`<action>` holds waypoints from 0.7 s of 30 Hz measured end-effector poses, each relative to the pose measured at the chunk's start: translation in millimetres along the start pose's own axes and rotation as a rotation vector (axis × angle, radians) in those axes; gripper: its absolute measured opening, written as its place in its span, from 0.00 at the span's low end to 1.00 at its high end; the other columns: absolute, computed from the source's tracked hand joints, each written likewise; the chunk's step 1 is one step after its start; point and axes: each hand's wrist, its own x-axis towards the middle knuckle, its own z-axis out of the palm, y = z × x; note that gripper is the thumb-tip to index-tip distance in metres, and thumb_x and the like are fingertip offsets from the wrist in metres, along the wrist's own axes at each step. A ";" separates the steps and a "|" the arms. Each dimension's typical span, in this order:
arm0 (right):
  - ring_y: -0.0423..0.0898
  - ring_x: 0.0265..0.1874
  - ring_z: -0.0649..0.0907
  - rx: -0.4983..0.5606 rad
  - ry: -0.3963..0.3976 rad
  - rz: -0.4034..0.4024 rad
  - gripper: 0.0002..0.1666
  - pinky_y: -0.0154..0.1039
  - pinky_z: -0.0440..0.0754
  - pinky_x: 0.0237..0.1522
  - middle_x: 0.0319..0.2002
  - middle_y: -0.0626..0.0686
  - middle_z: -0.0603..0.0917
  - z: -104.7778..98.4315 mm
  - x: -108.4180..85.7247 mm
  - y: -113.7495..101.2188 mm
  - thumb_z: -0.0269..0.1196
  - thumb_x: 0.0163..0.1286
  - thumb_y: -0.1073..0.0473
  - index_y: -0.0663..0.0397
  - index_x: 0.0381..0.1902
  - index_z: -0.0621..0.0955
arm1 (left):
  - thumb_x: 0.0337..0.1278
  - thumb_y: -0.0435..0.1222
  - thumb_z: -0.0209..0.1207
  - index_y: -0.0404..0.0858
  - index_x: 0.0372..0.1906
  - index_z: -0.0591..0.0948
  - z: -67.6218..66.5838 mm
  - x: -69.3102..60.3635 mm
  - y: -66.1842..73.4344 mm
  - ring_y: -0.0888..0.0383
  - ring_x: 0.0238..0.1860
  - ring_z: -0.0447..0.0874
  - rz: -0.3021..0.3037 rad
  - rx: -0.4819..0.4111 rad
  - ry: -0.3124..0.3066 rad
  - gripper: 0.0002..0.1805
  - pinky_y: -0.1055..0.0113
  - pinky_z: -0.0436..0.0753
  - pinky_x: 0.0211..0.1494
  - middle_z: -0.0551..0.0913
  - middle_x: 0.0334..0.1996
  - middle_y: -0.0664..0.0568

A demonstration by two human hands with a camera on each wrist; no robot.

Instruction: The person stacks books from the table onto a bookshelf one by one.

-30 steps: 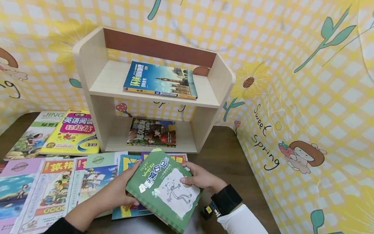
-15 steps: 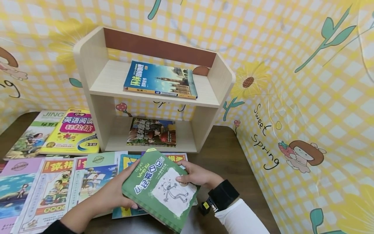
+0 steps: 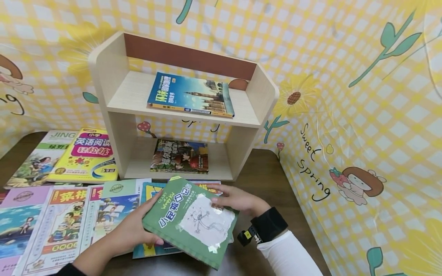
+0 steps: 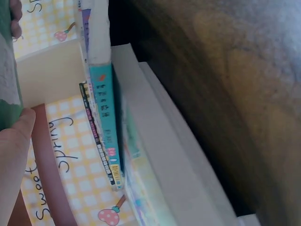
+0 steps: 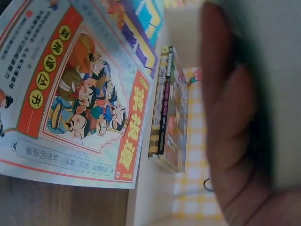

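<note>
A green book with a taped white drawing on its cover is tilted above the table's front area, in the head view. My left hand grips its left edge, the thumb along the lower side. At the upper right edge my right hand holds the book, with a digit on the cover; its other fingers are partly hidden. Under the book, a blue-and-yellow book and a comic-style book lie partly covered. In the left wrist view the green book shows only at the left edge.
Behind stands a two-tier wooden shelf. A blue travel book lies on its upper tier, a dark-covered book on the lower. Several books, among them a yellow workbook and a pink-topped one, cover the table's left side.
The green book has shifted slightly left and tipped, so its cover catches more light. My right hand has slid a little along its upper edge. The shelf and other books look unmoved.
</note>
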 end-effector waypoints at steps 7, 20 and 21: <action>0.42 0.36 0.84 0.337 0.226 -0.094 0.35 0.35 0.82 0.37 0.47 0.51 0.82 3.5 -7.6 2.6 0.50 0.76 0.55 0.54 0.76 0.53 | 0.35 0.45 0.78 0.45 0.78 0.41 -2.1 -0.6 -1.8 0.30 0.65 0.59 0.023 -0.014 0.118 0.69 0.38 0.68 0.60 0.50 0.72 0.28; 0.48 0.61 0.74 0.589 0.350 -0.378 0.51 0.38 0.77 0.57 0.77 0.56 0.44 54.2 -25.4 -17.1 0.50 0.72 0.66 0.44 0.76 0.30 | 0.41 0.40 0.76 0.56 0.77 0.36 -0.7 -11.6 22.9 0.43 0.59 0.73 0.019 -0.163 0.319 0.68 0.77 0.78 0.46 0.55 0.73 0.35; 0.47 0.60 0.75 0.587 0.341 -0.410 0.52 0.38 0.78 0.56 0.77 0.55 0.45 57.4 -27.3 -18.7 0.50 0.71 0.68 0.43 0.76 0.31 | 0.42 0.40 0.75 0.56 0.76 0.35 -1.0 -12.5 25.8 0.43 0.61 0.71 0.028 -0.167 0.333 0.67 0.79 0.77 0.46 0.54 0.73 0.36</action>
